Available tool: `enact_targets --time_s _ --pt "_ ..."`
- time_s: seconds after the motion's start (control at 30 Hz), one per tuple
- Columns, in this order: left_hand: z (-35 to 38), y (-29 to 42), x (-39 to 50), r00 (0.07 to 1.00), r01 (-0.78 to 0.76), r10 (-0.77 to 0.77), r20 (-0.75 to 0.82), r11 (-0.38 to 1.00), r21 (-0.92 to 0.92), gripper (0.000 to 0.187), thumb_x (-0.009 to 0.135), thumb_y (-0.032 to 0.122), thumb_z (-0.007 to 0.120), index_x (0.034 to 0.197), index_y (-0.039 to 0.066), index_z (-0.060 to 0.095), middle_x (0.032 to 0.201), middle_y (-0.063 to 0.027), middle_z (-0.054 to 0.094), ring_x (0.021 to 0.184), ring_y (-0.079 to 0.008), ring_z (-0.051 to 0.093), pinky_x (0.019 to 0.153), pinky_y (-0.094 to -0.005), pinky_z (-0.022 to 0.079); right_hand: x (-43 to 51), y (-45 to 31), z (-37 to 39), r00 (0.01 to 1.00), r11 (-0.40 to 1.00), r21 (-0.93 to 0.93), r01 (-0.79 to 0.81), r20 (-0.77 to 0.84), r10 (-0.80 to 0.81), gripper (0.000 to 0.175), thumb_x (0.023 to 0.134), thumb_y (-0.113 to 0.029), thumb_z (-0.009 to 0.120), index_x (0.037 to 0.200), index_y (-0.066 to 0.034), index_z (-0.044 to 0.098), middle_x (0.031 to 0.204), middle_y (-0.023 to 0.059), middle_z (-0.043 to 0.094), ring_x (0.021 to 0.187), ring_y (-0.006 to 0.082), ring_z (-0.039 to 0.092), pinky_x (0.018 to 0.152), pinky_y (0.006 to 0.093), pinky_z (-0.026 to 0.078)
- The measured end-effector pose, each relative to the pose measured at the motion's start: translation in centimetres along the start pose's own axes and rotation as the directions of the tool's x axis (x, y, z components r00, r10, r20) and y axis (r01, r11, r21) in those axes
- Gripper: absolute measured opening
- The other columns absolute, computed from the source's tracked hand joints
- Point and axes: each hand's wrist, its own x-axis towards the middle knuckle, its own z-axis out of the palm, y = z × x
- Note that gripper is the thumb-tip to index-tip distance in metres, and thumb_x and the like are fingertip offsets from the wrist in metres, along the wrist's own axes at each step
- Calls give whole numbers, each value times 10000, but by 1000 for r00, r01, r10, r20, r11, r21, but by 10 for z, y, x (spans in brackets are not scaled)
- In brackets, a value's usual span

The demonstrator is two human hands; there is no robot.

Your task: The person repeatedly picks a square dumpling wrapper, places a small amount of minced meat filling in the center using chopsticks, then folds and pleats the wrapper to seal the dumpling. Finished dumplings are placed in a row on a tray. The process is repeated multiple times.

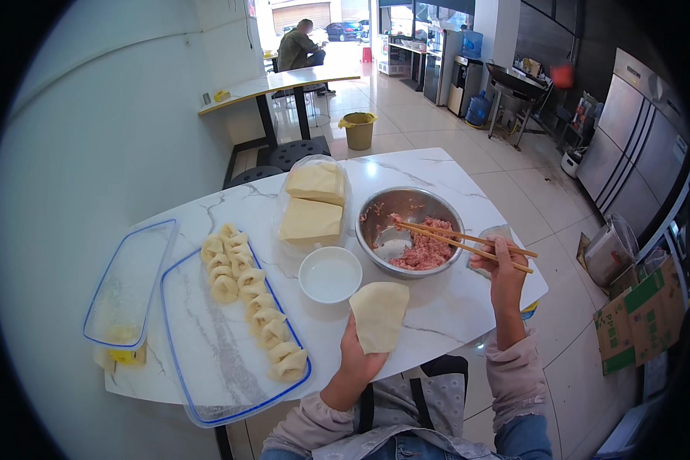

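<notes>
A flat sheet of wonton wrapper (380,316) lies across my left hand (361,351), near the table's front edge. My right hand (501,269) grips a pair of wooden chopsticks (466,240). Their tips reach into a steel bowl (363,238) and pinch a small lump of raw minced meat (396,218). More minced meat (428,247) is heaped along the bowl's right side. A white bowl of clear liquid (330,275) stands left of it. Behind are two stacks of wrappers (310,221) on clear plastic. Folded wontons (261,305) form two rows in a blue-rimmed clear tray (207,345).
Another blue-rimmed clear container (129,282) sits at the table's left, by a yellow packet (127,355). Beneath my right wrist lies a cloth-like item (497,233). Beyond the marble-patterned table (431,322) are black stools (299,154), a bin (359,132) and a seated person (299,49).
</notes>
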Motion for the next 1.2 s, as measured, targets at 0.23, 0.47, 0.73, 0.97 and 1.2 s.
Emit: enact_targets --time_s 0.23,0.47,0.73,0.97,1.2 --pt "0 0 2 999 -18 17 -38 999 -28 476 974 372 307 1327 68 406 1333 -113 465 1221 -301 451 1032 -440 347 -19 -6 -36 981 934 311 -175 -26 193 202 912 -166 514 946 24 572 773 78 567 638 149 549 541 212 484" --pt "4 4 3 996 -39 42 75 999 -36 481 984 374 296 1343 62 371 1360 -106 429 1257 -270 412 1070 -412 307 -40 1 -56 949 847 432 -309 76 307 207 916 -162 493 944 30 565 750 94 567 602 176 565 510 237 487" --pt "1 5 2 998 -12 5 -56 993 -121 478 969 394 339 1329 84 390 1324 -116 447 1215 -300 433 1042 -444 338 -70 -6 -50 928 919 184 -349 203 312 234 935 -153 456 935 61 553 706 128 569 544 219 604 449 281 516" --pt "2 5 1 998 -20 15 -63 996 -86 488 965 405 351 1330 84 386 1325 -115 447 1219 -290 431 1051 -442 325 -82 -25 -44 957 975 44 -218 205 205 198 932 -118 445 928 44 558 708 130 582 560 215 619 449 264 494" --pt "2 6 1 995 -37 31 -98 997 -63 487 972 407 323 1337 90 378 1334 -101 440 1231 -274 418 1059 -427 312 -99 -37 -38 952 990 -94 108 298 -76 159 907 -61 431 894 22 566 712 128 588 575 210 626 472 252 476"
